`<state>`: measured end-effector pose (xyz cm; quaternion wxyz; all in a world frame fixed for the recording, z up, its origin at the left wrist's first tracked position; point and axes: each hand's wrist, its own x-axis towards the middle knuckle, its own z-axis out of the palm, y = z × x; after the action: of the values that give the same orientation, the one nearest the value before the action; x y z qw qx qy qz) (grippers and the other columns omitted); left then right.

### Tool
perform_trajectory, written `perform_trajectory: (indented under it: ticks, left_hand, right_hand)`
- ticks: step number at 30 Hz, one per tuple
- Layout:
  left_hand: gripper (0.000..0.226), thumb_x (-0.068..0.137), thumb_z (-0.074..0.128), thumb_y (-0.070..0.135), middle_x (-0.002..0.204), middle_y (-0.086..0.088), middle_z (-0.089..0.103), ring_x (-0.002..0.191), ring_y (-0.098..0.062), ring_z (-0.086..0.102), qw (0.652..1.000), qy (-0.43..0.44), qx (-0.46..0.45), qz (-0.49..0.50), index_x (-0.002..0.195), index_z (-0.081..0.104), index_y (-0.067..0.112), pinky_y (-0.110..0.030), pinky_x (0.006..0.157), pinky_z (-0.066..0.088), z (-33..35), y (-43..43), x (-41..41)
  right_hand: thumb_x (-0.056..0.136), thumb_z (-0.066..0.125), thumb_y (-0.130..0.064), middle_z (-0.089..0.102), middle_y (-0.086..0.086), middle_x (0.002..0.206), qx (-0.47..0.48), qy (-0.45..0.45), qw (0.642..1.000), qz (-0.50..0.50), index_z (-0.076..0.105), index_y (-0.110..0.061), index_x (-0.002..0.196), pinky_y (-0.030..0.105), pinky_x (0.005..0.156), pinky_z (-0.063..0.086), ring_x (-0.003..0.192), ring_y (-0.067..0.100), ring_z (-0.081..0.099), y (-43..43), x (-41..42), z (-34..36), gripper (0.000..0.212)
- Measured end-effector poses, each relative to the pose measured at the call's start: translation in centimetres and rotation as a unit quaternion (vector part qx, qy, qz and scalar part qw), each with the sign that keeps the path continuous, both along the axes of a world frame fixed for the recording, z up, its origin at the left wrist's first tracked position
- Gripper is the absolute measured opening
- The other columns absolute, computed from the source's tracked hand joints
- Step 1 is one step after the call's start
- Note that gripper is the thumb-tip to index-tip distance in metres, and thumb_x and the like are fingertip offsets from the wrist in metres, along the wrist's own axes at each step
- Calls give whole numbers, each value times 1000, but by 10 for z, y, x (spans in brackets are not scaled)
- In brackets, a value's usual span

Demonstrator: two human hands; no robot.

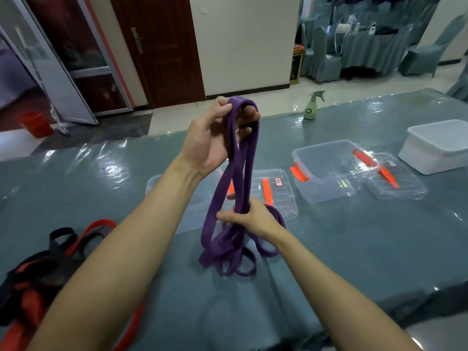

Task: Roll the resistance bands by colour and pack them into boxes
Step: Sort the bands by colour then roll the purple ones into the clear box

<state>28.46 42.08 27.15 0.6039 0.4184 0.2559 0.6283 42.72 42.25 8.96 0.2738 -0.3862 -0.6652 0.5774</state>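
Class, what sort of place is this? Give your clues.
Probably a banquet or function hall: chairs in blue-grey fabric covers stand by a skirted table at the back, and the work table has similar cloth under clear plastic.

No writing is showing clearly enough to read. A small red-edged sticker (pixel 278 182) is sitting on the clear lid (pixel 281 202) in the middle of the surface (pixel 354 249), its marks too blurred to make out. Another sticker (pixel 391 162) is lying on the right-hand lid (pixel 402 184), and a round dark badge (pixel 308 110) is showing on the far green spray bottle (pixel 311 103); both are illegible.
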Motion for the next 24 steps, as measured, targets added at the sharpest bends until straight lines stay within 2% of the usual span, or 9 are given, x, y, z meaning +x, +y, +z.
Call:
perform_trajectory:
  ticks: [3,6,8,10,13,17,20,22,24]
  left_hand:
    - [49,107,40,10,95,-11,77,104,-31,72,1000,-5,4,29,78,78,19,-40,97,48,-9,-4,-4]
    - [41,105,58,34,80,-4,73,86,-23,72,995,-18,-22,93,76,79,16,-37,90,51,-18,-1,-29]
    - [39,104,68,41,74,-2,64,75,-18,65,983,2,-67,172,72,73,20,-33,82,52,-32,0,-53]
    - [32,106,68,32,74,0,62,71,-14,64,967,74,-98,225,75,72,24,-32,78,51,-58,-6,-80]
    - [31,111,58,28,80,-1,64,73,-14,60,942,190,-160,224,84,71,20,-34,73,44,-110,-27,-104]
    - [32,114,43,13,81,-6,66,72,-19,62,936,220,-184,205,91,64,6,-35,68,51,-154,-55,-103]
    - [26,116,43,3,87,3,70,80,-16,68,914,302,-171,208,101,64,-2,-30,73,61,-183,-65,-91]
    - [21,116,48,9,89,5,71,81,-9,72,894,357,-201,185,105,64,1,-25,74,62,-211,-64,-69]
    - [24,117,49,20,91,-5,70,80,-16,72,872,363,-302,132,106,61,3,-33,75,62,-254,-61,-46]
  right_hand:
    - [86,76,-32,81,17,83,-24,15,997,-69,75,-11,88,61,89,63,80,32,80,-1,2,-12,21]
    - [82,62,-25,82,15,88,-58,47,994,-86,76,-7,94,49,82,65,73,27,78,13,20,-8,26]
    - [83,60,-20,77,15,73,-52,69,993,-81,69,-7,84,40,68,62,60,28,74,25,34,-4,16]
    - [84,59,-15,49,9,54,-47,112,988,-101,56,-16,71,39,61,57,44,29,57,37,46,2,14]
    - [82,58,-11,26,2,53,-76,145,980,-116,47,-19,70,36,52,53,39,22,34,50,52,13,19]
    - [77,66,-19,24,4,52,-138,176,970,-93,49,-23,59,36,50,50,40,23,31,57,41,23,25]
    - [78,67,-19,34,5,49,-169,197,958,-124,55,-22,57,36,50,51,39,24,39,70,25,15,25]
    - [87,68,-17,52,8,54,-136,109,971,-164,61,-13,69,37,58,52,45,27,55,85,19,-10,20]
    - [91,82,-33,72,15,89,-62,-139,975,-161,66,-2,102,42,76,58,83,30,73,88,23,-49,36]
